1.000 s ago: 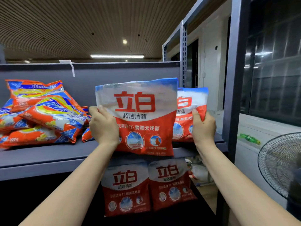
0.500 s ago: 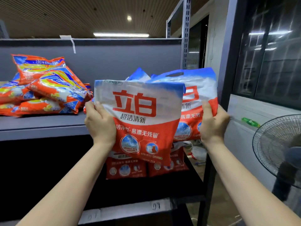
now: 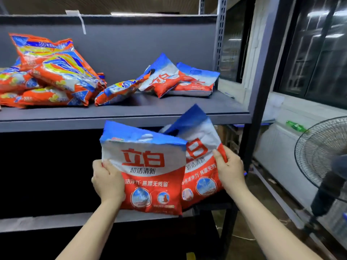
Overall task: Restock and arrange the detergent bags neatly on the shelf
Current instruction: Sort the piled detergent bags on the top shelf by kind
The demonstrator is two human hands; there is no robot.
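Note:
My left hand (image 3: 108, 182) grips the left edge of a red, white and blue detergent bag (image 3: 148, 171), held upright in front of the dark lower shelf. My right hand (image 3: 230, 168) grips a second bag of the same kind (image 3: 199, 158), tilted to the right and partly hidden behind the first. On the upper grey shelf (image 3: 131, 111), two more such bags (image 3: 180, 81) lie flat at the right. A heap of orange, yellow and blue bags (image 3: 50, 76) lies at the left, with one stray orange bag (image 3: 120, 90) between the groups.
The lower shelf board (image 3: 47, 221) shows under the held bags; its inside is dark. A grey upright post (image 3: 261, 87) stands just right of my right hand. A black fan (image 3: 324, 158) and a white unit bearing a green bottle (image 3: 295, 126) stand at the right.
Both hands have come down with their bags from the upper shelf's height to the lower shelf opening. The view has tilted down, so two bags lying on the upper shelf now show.

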